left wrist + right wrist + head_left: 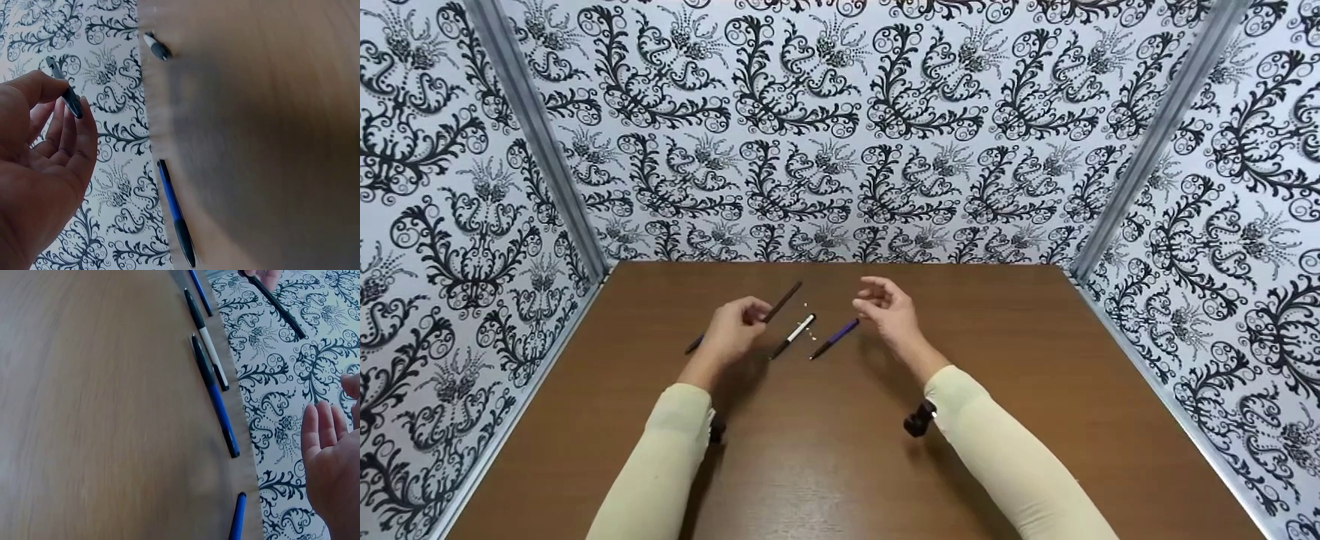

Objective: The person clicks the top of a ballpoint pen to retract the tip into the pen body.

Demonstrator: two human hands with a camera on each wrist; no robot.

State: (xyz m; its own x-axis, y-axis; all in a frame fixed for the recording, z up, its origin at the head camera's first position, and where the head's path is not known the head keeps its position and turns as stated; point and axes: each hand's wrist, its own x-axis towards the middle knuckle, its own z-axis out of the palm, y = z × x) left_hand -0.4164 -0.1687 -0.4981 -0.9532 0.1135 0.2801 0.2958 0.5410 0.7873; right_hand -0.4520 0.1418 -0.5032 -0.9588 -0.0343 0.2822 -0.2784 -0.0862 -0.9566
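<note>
1. Black and slim, the held pen (784, 300) is tilted above the tabletop (810, 457), pinched near one end between the left hand's (733, 324) thumb and fingers.
2. The right hand (890, 306) grasps nothing; its thumb and fingers stand apart, relaxed.
3. With so much pen beyond the pinch, the loose end could swing; a firm thumb and a steady wrist should tame it.
4. For any turning, letting the right hand support that far end seems safer than rolling it one-handed.
5. The white pen (801, 328) lies just beside the left hand, next to a purple-blue pen (838, 337); a low sweep rightward could set both rolling, so lift over them.
6. Another blue pen (174, 205) lies on the left wrist's outer side, easily brushed.
7. One more, the cut-off pen (238, 517), lies near the right hand.
8. White specks (813, 337) surround the white pen, too small to identify.
</note>
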